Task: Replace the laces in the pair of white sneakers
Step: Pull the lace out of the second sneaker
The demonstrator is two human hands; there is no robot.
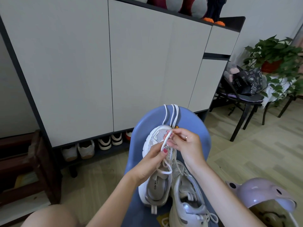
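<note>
Head view: two white sneakers on blue chair (193, 122), lower centre of frame. Left sneaker (155, 161) long axis running toe toward upper frame, heel toward lower frame; second sneaker (186, 202) just beside it at lower right, touching. Both hands over forefoot of left sneaker, about equally near. Left hand (152, 161) pinching white lace (165, 140) low, by eyelet rows. Right hand (183, 141) pinching same lace higher, toward toe. Lace stretched short between the two pinches, slanting up-right. Loose lace loops (164, 167) below hands, over tongue. Spare lace strands (172, 115) draped over chair's upper edge, beyond toe. Likely threading an eyelet; exact eyelet hidden by fingers.
</note>
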